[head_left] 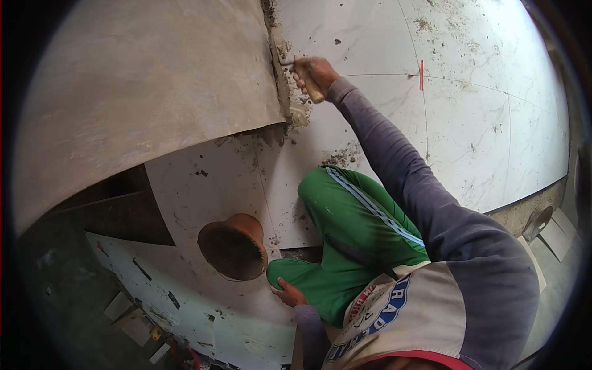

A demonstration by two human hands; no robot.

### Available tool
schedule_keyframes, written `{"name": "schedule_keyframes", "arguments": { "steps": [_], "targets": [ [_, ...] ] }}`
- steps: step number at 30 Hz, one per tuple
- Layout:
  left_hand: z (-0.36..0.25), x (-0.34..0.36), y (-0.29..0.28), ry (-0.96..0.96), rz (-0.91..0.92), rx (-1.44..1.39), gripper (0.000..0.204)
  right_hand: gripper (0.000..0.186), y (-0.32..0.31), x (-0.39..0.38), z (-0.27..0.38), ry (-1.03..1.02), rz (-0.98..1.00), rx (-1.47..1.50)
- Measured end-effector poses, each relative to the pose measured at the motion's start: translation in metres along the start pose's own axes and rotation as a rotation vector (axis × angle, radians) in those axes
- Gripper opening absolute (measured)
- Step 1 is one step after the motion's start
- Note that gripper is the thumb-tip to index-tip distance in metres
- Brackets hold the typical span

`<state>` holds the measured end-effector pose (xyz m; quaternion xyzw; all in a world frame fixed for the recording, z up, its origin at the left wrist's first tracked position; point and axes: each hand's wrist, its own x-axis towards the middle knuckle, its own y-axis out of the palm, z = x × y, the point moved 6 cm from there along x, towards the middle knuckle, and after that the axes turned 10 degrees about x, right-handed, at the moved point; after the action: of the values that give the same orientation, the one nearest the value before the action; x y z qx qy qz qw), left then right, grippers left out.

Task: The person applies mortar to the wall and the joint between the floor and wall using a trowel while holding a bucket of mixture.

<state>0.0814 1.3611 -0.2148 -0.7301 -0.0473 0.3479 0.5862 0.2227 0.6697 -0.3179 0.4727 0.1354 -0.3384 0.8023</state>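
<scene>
My right hand [314, 73] is closed round the wooden handle [315, 92] of what looks like a small trowel. Its thin metal end reaches left to the rough mortar edge [280, 80], where a raised cement slab meets the white marbled floor tiles [376, 37]; the blade hardly shows. Crumbs of mortar lie along that joint and on the tiles beside it. My left hand [290, 293] rests against the bent knee of my green trousers [351, 228], thumb apart from the fingers and nothing held. Just left of that knee stands a brown, round-mouthed bucket [232, 246].
The cement slab [160, 74] covers the upper left, its edge raised above the tiles. A red strip [422, 75] marks a tile joint. Below the slab's left side is a dark opening [117, 209]. Tile offcuts [132, 324] lie on the lower floor at left.
</scene>
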Motion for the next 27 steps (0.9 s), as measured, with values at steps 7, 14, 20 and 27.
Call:
{"name": "schedule_keyframes", "arguments": {
  "steps": [7, 14, 20, 27],
  "targets": [
    [0.008, 0.003, 0.004, 0.008, -0.02, -0.064, 0.074, 0.033, -0.013, -0.056, -0.065, 0.129, -0.056, -0.002],
    [0.013, 0.005, 0.002, 0.033, -0.037, -0.024, 0.075, 0.032, -0.021, -0.085, -0.101, 0.185, -0.116, 0.115],
    [0.014, 0.004, 0.002, 0.025, -0.045, 0.01, 0.078, 0.038, -0.016, -0.104, -0.093, 0.094, -0.082, -0.013],
    [0.027, 0.014, 0.008, -0.005, -0.032, -0.03, 0.081, 0.035, -0.038, -0.097, -0.107, 0.305, -0.098, 0.054]
  ]
}}
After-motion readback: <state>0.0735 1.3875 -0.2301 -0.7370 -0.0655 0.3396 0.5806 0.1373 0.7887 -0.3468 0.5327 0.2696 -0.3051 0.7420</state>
